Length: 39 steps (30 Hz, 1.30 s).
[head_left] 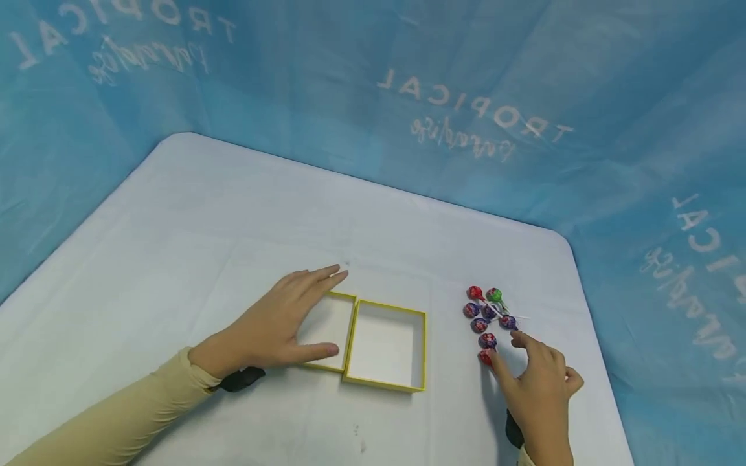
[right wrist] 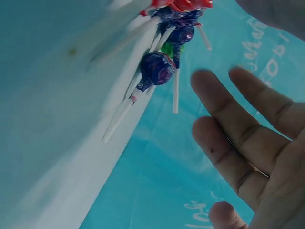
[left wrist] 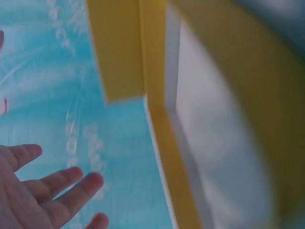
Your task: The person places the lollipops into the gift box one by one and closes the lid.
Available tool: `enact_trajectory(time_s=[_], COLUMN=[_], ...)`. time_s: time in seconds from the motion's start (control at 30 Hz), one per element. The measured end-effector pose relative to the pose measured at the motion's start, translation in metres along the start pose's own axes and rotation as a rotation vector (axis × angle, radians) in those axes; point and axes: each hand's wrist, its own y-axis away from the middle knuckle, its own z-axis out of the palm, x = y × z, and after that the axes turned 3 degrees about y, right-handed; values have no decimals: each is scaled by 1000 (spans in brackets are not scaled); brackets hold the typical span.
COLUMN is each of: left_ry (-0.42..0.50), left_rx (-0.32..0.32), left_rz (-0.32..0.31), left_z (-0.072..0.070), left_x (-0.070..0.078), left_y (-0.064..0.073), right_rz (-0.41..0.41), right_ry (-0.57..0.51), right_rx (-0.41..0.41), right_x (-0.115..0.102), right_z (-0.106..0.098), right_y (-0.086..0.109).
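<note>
Two shallow white boxes with yellow rims lie side by side on the table. Over the left box hovers my left hand, thumb and fingers spread apart, covering part of it. The right box is fully visible, with nothing inside. My right hand is beside a group of wrapped lollipops, fingers loosely bent and apart. Its thumb tip is nearest the red lollipop; whether they touch I cannot tell. In the right wrist view, a gap separates the fingers from a purple lollipop.
Farther back in the group lie a green lollipop, another red lollipop and several purple ones, their white sticks crossing. A white cloth covers the table. Blue printed curtains hang around its far edge and sides.
</note>
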Motion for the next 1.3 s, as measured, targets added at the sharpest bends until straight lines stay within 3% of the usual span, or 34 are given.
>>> enact_trajectory(time_s=[0.17,0.37,0.6,0.9,1.3], left_ry=[-16,4,-67,-117,-148], left_rx=[-48,-82,-100,-100,-146], left_rz=[30,46,49,64,50], left_z=[18,30,36,38,40], left_x=[4,2,2,1,0], left_y=[-4,-5,-9,-13,-19], right_rz=[-52,-2,18,-8,-104], right_ry=[-24,17,57,80,65], right_rx=[-18,-99,-156,-135,-19], right_x=[-2,-4,-4,-10,-10], right_z=[5,3,4,7,9], right_y=[-4,-2,6,4,5])
